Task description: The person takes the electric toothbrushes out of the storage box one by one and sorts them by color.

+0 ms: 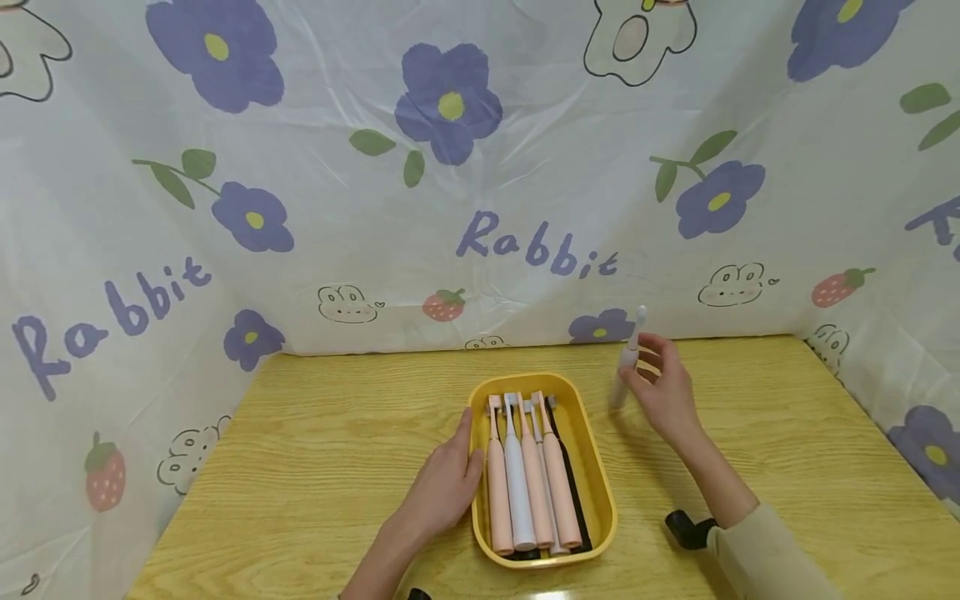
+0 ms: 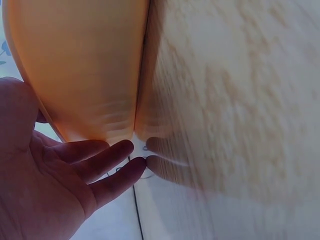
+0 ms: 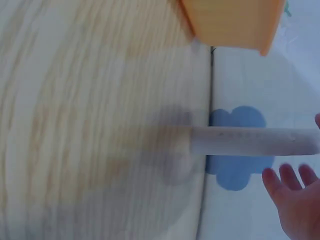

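A white electric toothbrush (image 1: 627, 367) stands upright on the table, right of the yellow tray. My right hand (image 1: 663, 387) is beside it with thumb and fingers spread around its upper part. In the right wrist view a gap shows between the fingertips (image 3: 289, 175) and the toothbrush handle (image 3: 255, 141). My left hand (image 1: 444, 479) rests along the left wall of the yellow tray (image 1: 606, 492), fingers fairly straight outside and thumb at the rim. Inside lie several electric toothbrushes: pink ones (image 1: 498, 492), white ones (image 1: 517, 483) and black (image 1: 576, 492), heads toward the far end.
The wood-grain table (image 1: 337, 433) ends at a white curtain (image 1: 525, 183) printed with purple flowers and "Rabbit". Curtain also stands along both sides. A black strap piece (image 1: 686, 529) is at my right wrist.
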Available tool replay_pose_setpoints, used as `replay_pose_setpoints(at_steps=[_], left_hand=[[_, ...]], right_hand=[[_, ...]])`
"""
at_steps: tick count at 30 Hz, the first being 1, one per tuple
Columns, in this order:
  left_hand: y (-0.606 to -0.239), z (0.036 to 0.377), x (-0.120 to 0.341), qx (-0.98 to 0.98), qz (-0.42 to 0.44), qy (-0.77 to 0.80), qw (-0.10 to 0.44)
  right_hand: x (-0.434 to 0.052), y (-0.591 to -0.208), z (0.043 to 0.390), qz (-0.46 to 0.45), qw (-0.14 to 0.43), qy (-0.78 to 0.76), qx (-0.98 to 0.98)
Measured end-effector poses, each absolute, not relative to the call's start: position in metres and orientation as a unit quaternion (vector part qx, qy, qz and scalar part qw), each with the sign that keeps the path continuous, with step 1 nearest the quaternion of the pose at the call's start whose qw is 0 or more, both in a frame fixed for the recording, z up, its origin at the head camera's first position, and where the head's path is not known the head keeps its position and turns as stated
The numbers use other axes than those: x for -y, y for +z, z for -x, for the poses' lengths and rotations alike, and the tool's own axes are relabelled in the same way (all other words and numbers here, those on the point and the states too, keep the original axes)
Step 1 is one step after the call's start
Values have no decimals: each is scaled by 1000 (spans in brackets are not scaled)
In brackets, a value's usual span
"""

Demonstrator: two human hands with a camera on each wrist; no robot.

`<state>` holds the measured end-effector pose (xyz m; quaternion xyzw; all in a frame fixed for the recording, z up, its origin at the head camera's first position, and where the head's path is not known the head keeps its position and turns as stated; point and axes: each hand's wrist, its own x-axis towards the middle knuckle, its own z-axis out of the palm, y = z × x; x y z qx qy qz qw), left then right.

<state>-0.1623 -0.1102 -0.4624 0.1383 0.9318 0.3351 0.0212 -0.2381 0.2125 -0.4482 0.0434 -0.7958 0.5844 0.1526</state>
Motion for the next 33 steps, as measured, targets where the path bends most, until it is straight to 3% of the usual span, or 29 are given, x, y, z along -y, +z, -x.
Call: replay_pose_setpoints(at_steps=[8,12,16,19,24,27,33], left_hand=[[-460,165,111,-929,-146,338,38],[-460,167,112,-931,-147,333,44],[-461,168,113,-933,-149,326,34],[-462,168,113,-933,-150,326,26],[-464,168,114,-932,-151,330,20],[-465,168,115,-931,-151,331,19],[-466,169,116,-930,-147,337,19]], right_hand=[[-199,-423,215,-1,318,613,723],[-187,-407,202,-55,329,637,695],[-174,-396,194,-124,236,648,714],[-163,-394,193,-146,103,676,715],[-146,-401,199,-104,-117,701,696],[-138,-411,200,-87,-161,655,733],[-125,-425,200,-44,-191,633,749]])
